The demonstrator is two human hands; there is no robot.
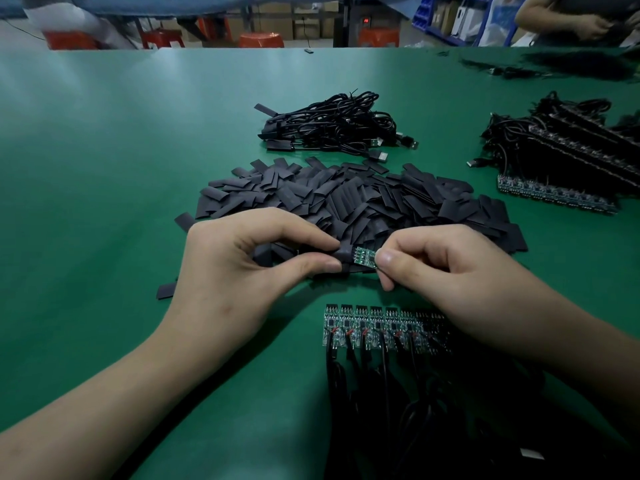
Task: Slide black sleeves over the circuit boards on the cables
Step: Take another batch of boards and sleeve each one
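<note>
Left hand (242, 265) pinches limp black sleeve (341, 259) at its mouth, right hand (446, 268) pinches stiff light circuit board (364, 258) by its cable end; likely snags on components.

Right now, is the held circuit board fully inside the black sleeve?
No: most of the green circuit board shows bare between the black sleeve pinched by the left hand and the right hand.

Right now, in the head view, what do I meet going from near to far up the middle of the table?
Black cables → row of bare boards → left hand pinching a sleeve and right hand pinching one board → pile of sleeves → bundle of sleeved cables → red stool.
</note>
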